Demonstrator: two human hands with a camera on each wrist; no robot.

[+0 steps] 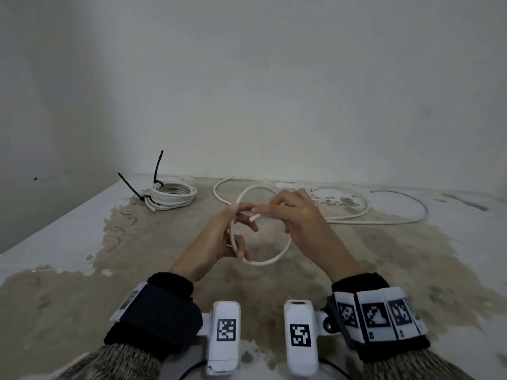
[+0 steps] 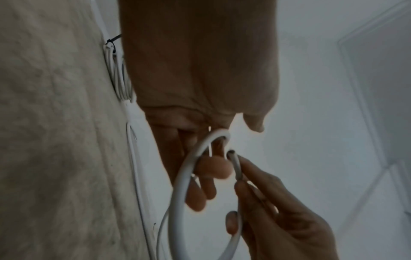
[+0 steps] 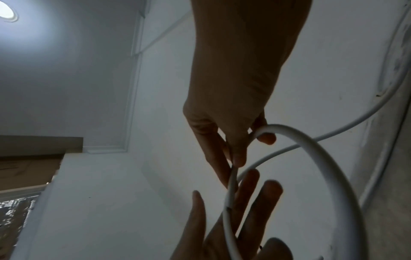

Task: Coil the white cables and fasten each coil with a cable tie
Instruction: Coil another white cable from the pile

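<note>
I hold one round loop of white cable (image 1: 274, 259) in the air above the table. My left hand (image 1: 238, 229) has its lower fingers curled round the loop's left side, with the index finger pointing right. My right hand (image 1: 264, 211) pinches the cable just behind its cut end (image 1: 253, 218). In the left wrist view the loop (image 2: 177, 193) hangs over my left hand's fingers (image 2: 208, 173), and the right hand (image 2: 245, 184) pinches the end. In the right wrist view the cable (image 3: 329, 154) arcs from the right hand (image 3: 236, 159) past the left hand (image 3: 246, 202).
A finished white coil (image 1: 172, 197), bound by two black cable ties (image 1: 157, 167), lies at the back left near the wall. The loose rest of the cable (image 1: 356, 222) snakes over the stained table (image 1: 370, 270) at the back right. The table's left edge runs diagonally.
</note>
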